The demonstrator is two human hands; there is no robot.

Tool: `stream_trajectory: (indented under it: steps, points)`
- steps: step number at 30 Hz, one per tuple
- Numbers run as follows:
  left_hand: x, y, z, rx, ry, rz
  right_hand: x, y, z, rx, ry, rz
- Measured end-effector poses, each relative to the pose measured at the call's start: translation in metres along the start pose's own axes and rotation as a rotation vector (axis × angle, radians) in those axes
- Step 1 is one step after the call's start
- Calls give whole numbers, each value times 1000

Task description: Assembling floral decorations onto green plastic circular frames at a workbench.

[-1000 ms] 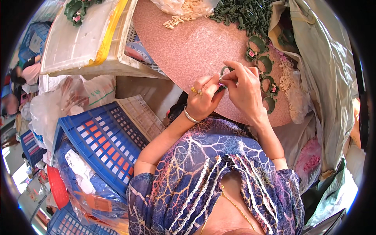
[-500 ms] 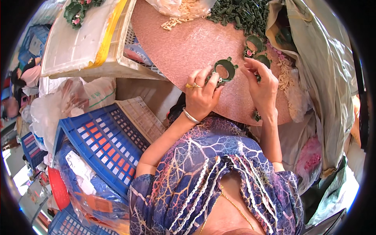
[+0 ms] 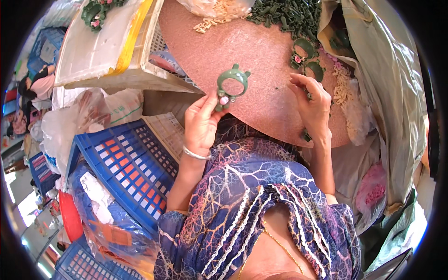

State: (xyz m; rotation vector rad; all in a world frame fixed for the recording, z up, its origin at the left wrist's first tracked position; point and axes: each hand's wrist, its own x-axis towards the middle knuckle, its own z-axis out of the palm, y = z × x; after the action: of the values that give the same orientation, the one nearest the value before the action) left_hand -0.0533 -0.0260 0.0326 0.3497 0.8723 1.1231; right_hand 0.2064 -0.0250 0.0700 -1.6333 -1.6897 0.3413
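Observation:
My left hand (image 3: 201,122) pinches a dark green animal-shaped plastic figure (image 3: 233,74) by its lower end, near the table's left edge. The figure has two ears, a round open hole for a head and a pale pink flower below it. Over the right side of the table, my right hand (image 3: 311,100) has its fingers curled in. A small dark green bit (image 3: 309,96) shows at its palm; what the fingers hold is unclear. Just beyond that hand lie a similar green figure with a pink flower (image 3: 303,49) and another green ring-shaped piece (image 3: 315,71).
A heap of small green parts (image 3: 289,16) covers the far side of the pink round table (image 3: 224,46). Cream pieces lie beside a clear bag (image 3: 219,7). To the left stand a white crate (image 3: 102,51) and a blue basket (image 3: 126,163). Grey cloth (image 3: 392,70) hangs at right.
My left hand has moved left and toward me, lifting the green figure off the table area and turning it upright to face me. The right hand has stayed nearly in place.

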Motion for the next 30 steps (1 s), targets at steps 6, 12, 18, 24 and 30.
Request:
stream_trajectory:
  steps: [6,12,18,24,30]
  points:
    - [-24,-19,-42,-151,12,-287,-5,-9,17,16,-67,-161]
    - [-34,-42,-29,-174,113,-316,-12,-28,44,152,-153,-322]
    - [-31,-45,-23,-150,100,-299,-26,-25,69,228,-187,-289]
    - [-27,-47,-13,-83,94,-317,-33,-15,85,105,-151,-279]
    - [-27,-47,10,1054,204,254,-21,-13,78,-5,-148,-322]
